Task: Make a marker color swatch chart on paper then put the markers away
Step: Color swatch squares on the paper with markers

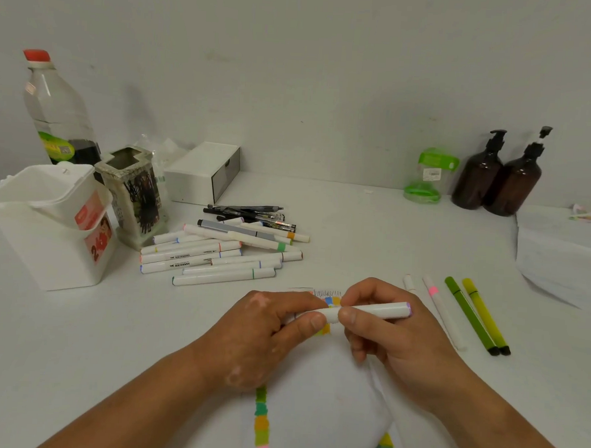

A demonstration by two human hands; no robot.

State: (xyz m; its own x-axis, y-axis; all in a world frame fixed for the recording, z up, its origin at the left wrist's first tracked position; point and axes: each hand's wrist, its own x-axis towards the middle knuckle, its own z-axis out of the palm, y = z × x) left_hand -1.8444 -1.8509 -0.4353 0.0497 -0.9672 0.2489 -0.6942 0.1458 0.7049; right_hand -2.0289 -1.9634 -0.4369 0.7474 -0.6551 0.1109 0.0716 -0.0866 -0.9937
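1. Your left hand point(264, 332) grips the left end of the white marker point(375, 310), thumb underneath and fingers curled over the top.
2. Your right hand point(394, 338) pinches the same marker mid-barrel with thumb and forefinger, the other fingers curled below. The marker's lilac-banded end points to 3 o'clock.
3. The marker is held near level over the 12 o'clock edge of the paper point(326, 396). Your left fingers hide that end, so cap on or off: can't tell.
4. The paper lies centre-front between your wrists. Colour swatches point(262, 424) run down its 9 o'clock edge, with more at the top edge between your hands and at the 5 o'clock corner.
5. The marker pile point(217, 254) is at 11 o'clock from your hands: white barrels with coloured bands, lying loosely side by side. Black pens point(253, 214) lie on its far side.
6. At 10 o'clock are a white caddy point(46, 245) and, just beside it, a square pen pot point(134, 195). A clear bottle point(53, 108) with a red cap stands behind, and a white drawer box point(204, 171) sits toward 11.
7. At 3 o'clock, apart from the pile, lie a short white marker point(409, 283), a pink-banded marker point(443, 310), a green felt pen point(467, 315) and a yellow-green felt pen point(486, 316). The black tips of the last two are close together.
8. At 1–2 o'clock by the wall are a green container point(430, 176) and two brown pump bottles point(478, 175), touching. A stack of white sheets point(559, 251) lies at the 3 o'clock edge.
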